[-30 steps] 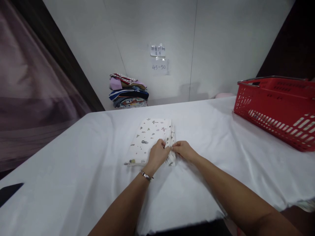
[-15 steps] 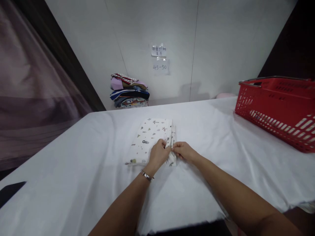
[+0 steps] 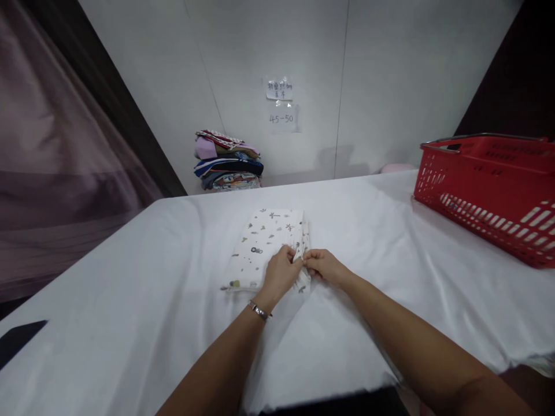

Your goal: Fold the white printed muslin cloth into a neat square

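A folded white cloth [image 3: 260, 240] with small printed motifs lies flat on the white-covered table [image 3: 173, 260]. Along its right side several layers are gathered and stand up a little. My left hand [image 3: 282, 268], with a metal bracelet at the wrist, pinches those layers from the left. From the other side my right hand [image 3: 324, 266] grips the same layered edge between thumb and fingers. The fingertips of both hands almost meet there, and they hide part of the edge.
A red plastic basket [image 3: 485, 196] with a metal handle stands at the right. Against the back wall rises a stack of folded fabrics [image 3: 228, 162], left of two paper signs [image 3: 281, 118]. A dark flat object [image 3: 19, 341] lies at the left table edge. A pinkish curtain [image 3: 56, 156] hangs at the left.
Both hands stay at the cloth's right edge, with only a slight shift of the fingers. The cloth lies as before.
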A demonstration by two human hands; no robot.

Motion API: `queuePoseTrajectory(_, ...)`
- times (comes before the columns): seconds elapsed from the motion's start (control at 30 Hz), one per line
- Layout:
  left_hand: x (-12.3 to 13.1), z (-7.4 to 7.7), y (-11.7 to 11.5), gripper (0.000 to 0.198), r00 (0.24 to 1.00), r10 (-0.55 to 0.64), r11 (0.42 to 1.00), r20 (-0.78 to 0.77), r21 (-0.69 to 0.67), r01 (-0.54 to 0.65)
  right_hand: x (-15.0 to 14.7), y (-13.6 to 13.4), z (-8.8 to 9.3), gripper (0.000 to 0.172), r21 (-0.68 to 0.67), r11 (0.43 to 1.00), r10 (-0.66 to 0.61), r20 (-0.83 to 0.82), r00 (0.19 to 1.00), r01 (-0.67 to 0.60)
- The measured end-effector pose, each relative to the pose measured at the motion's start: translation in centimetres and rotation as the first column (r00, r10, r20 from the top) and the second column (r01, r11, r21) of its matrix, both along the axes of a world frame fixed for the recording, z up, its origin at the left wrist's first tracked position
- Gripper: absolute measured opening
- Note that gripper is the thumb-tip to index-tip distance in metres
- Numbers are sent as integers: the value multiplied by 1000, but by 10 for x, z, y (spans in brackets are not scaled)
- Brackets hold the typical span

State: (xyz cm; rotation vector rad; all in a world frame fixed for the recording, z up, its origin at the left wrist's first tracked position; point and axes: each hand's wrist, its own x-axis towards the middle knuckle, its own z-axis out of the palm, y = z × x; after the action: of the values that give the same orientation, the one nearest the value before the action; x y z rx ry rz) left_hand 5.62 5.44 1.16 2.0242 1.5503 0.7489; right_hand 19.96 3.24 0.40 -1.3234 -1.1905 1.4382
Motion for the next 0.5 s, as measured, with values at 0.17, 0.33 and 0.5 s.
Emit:
queuePoseTrajectory(0.17, -1, -1, 1, 25, 999, -23, 999, 25, -31, 23, 5, 1, -3, 11, 22, 998, 56, -36, 998, -55)
queuePoseTrajectory(0.33, -3, -2, 4, 27, 999, -42, 997, 28, -68, 44, 12, 6, -11, 21, -17, 996, 90, -103, 991, -93)
queuePoseTrajectory(0.5, -2, -2, 4, 13, 1000, -19, 996, 17, -84, 20, 17, 10, -10, 19, -8, 999, -48, -17, 999, 48)
